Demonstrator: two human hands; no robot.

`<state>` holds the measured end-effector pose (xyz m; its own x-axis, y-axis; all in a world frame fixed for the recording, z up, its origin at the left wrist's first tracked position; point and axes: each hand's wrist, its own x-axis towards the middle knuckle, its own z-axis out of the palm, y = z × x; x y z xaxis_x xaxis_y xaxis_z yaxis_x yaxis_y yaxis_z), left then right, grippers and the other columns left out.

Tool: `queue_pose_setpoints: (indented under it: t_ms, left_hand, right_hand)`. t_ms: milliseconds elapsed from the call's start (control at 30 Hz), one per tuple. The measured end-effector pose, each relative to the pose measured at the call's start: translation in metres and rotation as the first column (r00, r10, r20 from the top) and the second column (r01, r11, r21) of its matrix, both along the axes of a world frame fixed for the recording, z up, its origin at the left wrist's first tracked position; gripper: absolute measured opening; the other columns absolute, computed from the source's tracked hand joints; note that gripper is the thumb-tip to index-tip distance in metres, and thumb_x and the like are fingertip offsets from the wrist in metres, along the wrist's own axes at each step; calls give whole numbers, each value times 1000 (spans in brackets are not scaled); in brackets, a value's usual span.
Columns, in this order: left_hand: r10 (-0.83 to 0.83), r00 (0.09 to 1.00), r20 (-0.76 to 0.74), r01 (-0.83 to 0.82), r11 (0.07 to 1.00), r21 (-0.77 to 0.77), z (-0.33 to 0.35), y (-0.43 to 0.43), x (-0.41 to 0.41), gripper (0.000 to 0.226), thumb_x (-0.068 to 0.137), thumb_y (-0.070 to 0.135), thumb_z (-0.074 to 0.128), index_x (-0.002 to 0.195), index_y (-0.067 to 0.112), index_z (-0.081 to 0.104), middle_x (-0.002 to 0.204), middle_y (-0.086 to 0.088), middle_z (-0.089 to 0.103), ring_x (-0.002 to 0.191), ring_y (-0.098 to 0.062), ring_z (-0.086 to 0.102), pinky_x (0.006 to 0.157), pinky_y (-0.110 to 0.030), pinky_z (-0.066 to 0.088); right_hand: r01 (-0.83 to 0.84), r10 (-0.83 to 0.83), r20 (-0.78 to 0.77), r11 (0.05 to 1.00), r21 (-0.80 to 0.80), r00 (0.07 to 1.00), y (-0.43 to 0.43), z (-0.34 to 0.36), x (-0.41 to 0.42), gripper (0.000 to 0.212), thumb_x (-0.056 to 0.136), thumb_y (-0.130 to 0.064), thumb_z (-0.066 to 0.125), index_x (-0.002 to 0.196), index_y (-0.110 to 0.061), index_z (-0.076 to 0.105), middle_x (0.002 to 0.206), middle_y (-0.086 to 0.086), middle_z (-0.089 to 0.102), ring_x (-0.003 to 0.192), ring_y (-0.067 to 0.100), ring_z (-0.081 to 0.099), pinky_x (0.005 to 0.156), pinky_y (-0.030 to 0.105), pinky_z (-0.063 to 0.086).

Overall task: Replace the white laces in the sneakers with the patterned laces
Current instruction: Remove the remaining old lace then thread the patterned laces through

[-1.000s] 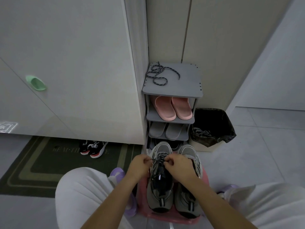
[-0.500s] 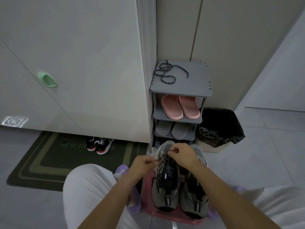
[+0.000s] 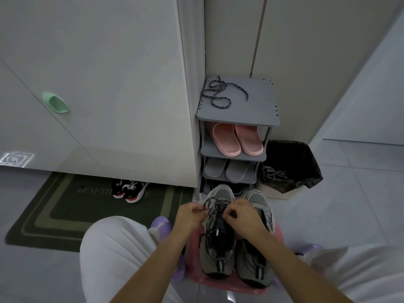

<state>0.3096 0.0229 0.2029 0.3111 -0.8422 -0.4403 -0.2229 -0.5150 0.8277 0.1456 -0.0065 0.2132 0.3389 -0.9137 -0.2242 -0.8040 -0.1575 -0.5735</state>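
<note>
left hand [image 3: 189, 216]: we see its fingers curled, pinching the patterned lace [image 3: 215, 206] at the left sneaker [image 3: 216, 254].
right hand [image 3: 243, 216]: also curled, pinching the same lace from the other side.
right sneaker [image 3: 254, 256]: touches the left one, under our right wrist. Both sit on a pink stool [image 3: 231, 286].
spare patterned lace [image 3: 218, 95]: well beyond the hands, on top of the grey shoe rack [image 3: 258, 110].

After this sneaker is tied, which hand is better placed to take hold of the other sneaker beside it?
Right, probably. The right hand lies beside the other sneaker, while the left hand is beyond the laced sneaker and would have to cross it. Both hands now pinch the patterned lace.
</note>
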Motion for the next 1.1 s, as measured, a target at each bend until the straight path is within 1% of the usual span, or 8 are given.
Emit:
queue_pose_setpoints:
  t_ms: [100,233,367,433,633,833,967,1100]
  left_hand:
    - [6,1000,-20,-6,1000,18,-2,-2,-2,16,82,-3,67,96,-9,66,62,-3,58,37,6,50,43,-8,40]
    - [37,999,-37,-36,999,7,-2,-4,-7,8,81,-1,67,89,0,66,63,-4,59,39,5,51,45,-10,42]
    - [27,999,-18,-27,1000,-13,-4,-3,-12,6,80,-1,68,83,4,67,67,-4,62,66,-16,61,69,-29,52]
    - [9,1000,-12,-9,1000,0,-6,-2,-13,8,80,1,69,79,8,65,68,-3,63,72,-20,61,74,-33,53]
    - [23,1000,-20,-23,999,25,-6,4,-15,4,82,9,68,78,8,66,67,-6,62,66,-18,58,67,-30,49]
    - [14,999,43,-15,999,35,-5,2,-15,20,82,11,69,65,17,59,60,-2,58,62,-18,57,66,-37,53]
    - [-37,999,23,36,998,47,-5,3,-17,19,81,12,69,64,12,60,63,-10,59,59,-20,55,59,-31,46]
    - [-88,995,53,85,995,60,-6,2,-17,23,82,15,69,64,15,55,60,-3,56,53,-14,51,59,-30,46]
  right_hand:
    - [-20,20,-19,1000,0,1000,6,-4,2,17,85,-32,64,97,-22,71,111,-4,50,112,13,41,97,28,38]
    - [-39,39,-50,999,-4,998,9,-6,5,24,86,-36,63,105,-24,70,119,-3,47,117,17,38,99,29,37]
    - [-36,36,-64,999,-3,997,10,-6,6,26,86,-37,61,109,-26,69,121,-4,46,117,17,37,98,28,37]
    - [-34,33,-69,999,-2,997,10,-6,6,27,87,-37,61,111,-26,68,121,-4,45,117,17,37,99,29,37]
    - [9,-8,-83,1000,6,996,12,-8,13,26,86,-36,60,109,-28,69,122,-5,45,115,19,37,97,32,37]
    - [57,-56,-79,998,5,995,14,-9,16,25,85,-36,60,106,-28,70,121,-7,46,114,18,38,94,31,37]
    - [50,-49,-78,999,4,996,14,-10,14,25,86,-36,59,106,-28,70,124,-6,46,114,19,38,94,30,37]
    - [60,-59,-84,998,6,995,14,-8,16,24,87,-38,57,106,-29,70,124,-6,45,115,19,38,93,30,36]
